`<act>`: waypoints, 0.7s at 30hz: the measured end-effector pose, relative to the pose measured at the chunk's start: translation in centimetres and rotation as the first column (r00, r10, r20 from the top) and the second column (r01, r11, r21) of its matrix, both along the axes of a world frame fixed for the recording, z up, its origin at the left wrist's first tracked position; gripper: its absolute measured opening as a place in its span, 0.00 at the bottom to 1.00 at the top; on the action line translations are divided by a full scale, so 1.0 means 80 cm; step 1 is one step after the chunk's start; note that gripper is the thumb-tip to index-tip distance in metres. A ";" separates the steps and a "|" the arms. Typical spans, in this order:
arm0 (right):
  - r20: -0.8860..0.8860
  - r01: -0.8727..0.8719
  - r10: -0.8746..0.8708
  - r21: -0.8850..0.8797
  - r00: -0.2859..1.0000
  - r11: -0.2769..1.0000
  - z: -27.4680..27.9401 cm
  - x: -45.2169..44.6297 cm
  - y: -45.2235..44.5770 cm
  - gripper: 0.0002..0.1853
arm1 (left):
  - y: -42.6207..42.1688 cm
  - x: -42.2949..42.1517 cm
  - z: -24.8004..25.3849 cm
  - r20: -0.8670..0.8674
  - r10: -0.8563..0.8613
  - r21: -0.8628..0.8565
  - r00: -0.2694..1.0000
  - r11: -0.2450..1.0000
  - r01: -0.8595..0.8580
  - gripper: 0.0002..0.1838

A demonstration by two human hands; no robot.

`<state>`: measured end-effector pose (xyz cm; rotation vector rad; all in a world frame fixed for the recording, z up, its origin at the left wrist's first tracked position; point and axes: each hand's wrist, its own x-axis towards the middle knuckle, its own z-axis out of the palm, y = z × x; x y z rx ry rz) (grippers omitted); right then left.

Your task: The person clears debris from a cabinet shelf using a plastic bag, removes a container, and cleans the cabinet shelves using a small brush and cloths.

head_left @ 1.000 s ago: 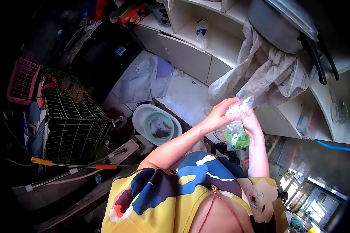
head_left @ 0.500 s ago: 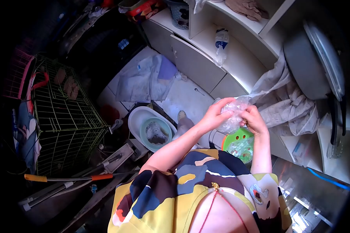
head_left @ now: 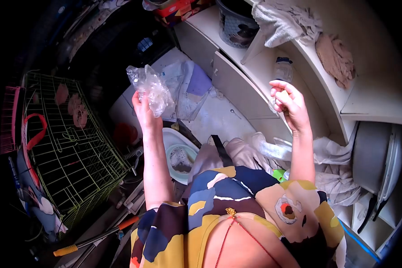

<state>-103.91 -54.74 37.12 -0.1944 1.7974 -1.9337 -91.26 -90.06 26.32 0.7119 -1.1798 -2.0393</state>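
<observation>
My left hand (head_left: 143, 109) is raised and closed around a crumpled clear plastic bag (head_left: 154, 91), which stands up above the fingers in front of the floor. On the other side, my right hand (head_left: 292, 107) is held up before the shelf unit with its fingers curled in. A small pale bit shows at those fingertips, too small to name. Behind that hand, a clear bottle-like pack with a dark blue top (head_left: 283, 69) lies on the shelf. Low by my lap, part of a bright green object (head_left: 279, 174) shows beside my sleeve.
A green wire cage (head_left: 71, 147) stands at left. A basin with foamy water (head_left: 181, 161) sits on the floor beside my legs. The white shelf unit (head_left: 236, 85) carries a bucket (head_left: 237, 27) and cloths (head_left: 286, 22). A grey pan (head_left: 375, 156) is at right.
My hands have moved apart. The left has carried the plastic bag up and to the left, while the right has risen away from it. The view has shifted too.
</observation>
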 end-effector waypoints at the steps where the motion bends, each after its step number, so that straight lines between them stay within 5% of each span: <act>1: -0.004 -0.027 0.027 0.015 1.000 1.000 0.002 -0.010 -0.011 0.19 | -0.012 -0.010 0.007 -0.010 -0.006 -0.008 1.000 1.000 0.006 0.23; 7: -0.121 -0.166 0.184 0.147 0.975 0.975 0.046 -0.066 -0.076 0.11 | -0.033 -0.109 0.095 -0.189 0.067 -0.134 0.980 0.987 -0.093 0.20; 14: -0.474 -0.408 0.411 0.116 0.779 0.906 0.115 -0.133 -0.134 0.12 | -0.072 -0.226 0.269 -0.489 0.023 -0.438 0.872 0.858 -0.268 0.18; 21: -0.606 -0.323 0.378 0.203 0.700 0.924 0.152 -0.176 -0.161 0.10 | -0.129 -0.314 0.395 -0.544 0.055 -0.619 0.837 0.647 -0.445 0.15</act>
